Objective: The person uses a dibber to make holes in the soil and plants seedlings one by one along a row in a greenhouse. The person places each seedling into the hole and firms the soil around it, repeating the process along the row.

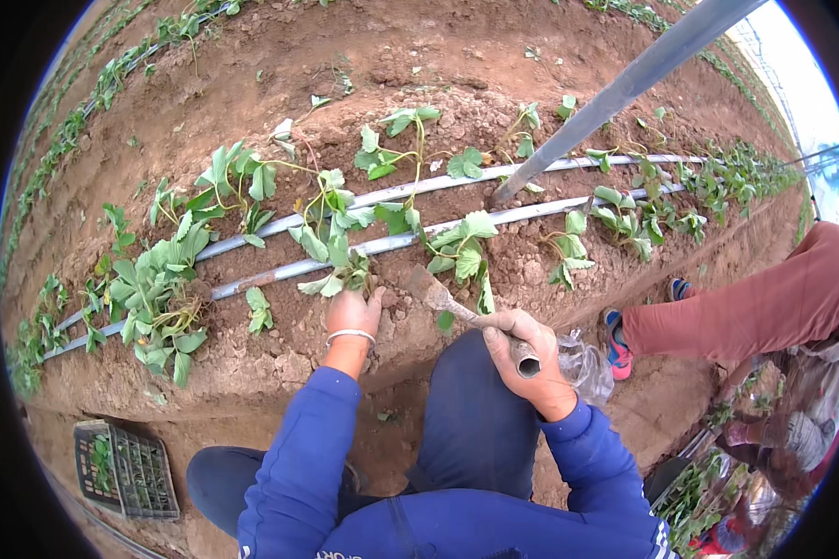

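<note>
My left hand (353,314), with a pale bracelet at the wrist, is at the base of a small strawberry plant (353,271) in the raised soil bed. Its fingers close around the stems, and their tips are partly hidden by leaves and soil. In my right hand (521,346) is a small metal hand trowel (437,290) with a hollow tubular handle. The soil-caked blade points up and left, just right of the left hand. Beyond the blade stands another leafy strawberry plant (465,248). A heap of loose strawberry seedlings (164,300) with bare roots lies to the left.
Two drip irrigation tubes (391,243) run along the bed. A slanting metal post (622,87) rises between them. At lower left stands a black plastic crate (147,475) with seedlings. Another person's leg (741,307) and a clear plastic bag (587,367) are at right.
</note>
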Motion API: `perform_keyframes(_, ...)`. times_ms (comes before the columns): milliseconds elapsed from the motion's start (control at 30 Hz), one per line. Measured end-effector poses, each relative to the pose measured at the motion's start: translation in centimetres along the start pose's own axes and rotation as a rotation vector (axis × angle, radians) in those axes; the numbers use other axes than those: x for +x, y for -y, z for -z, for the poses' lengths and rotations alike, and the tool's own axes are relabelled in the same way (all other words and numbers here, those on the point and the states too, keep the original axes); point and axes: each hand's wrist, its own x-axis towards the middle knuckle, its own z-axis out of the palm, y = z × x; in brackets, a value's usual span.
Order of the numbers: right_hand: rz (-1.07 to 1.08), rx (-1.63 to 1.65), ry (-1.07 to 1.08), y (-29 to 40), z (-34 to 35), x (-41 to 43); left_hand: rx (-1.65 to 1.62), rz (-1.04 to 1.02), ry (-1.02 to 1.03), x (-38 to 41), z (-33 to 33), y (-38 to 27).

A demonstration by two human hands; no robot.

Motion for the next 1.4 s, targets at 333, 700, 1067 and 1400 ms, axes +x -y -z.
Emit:
perform_keyframes(333,0.010,0.034,-0.052,3.5,-0.2,-1.7,0.101,-0.214,-0.024,-0.2,1.3,1.1)
perform_keyframes(700,0.053,0.101,-0.069,4.0,-1.4,-5.1,0.442,-0.114,-0.401,-4.9,14.5,9.5)
perform_keyframes(1067,0.051,0.148,0.211,6.1,-5.8,-4.5,0.240,-0.165,0.270,-9.7,20.6,8.0)
perform_keyframes(1400,-0.031,0.242,0.233,7.5,-8.3,-5.8,-0.039,0.580,-0.522,-2.8,23.6,17.5)
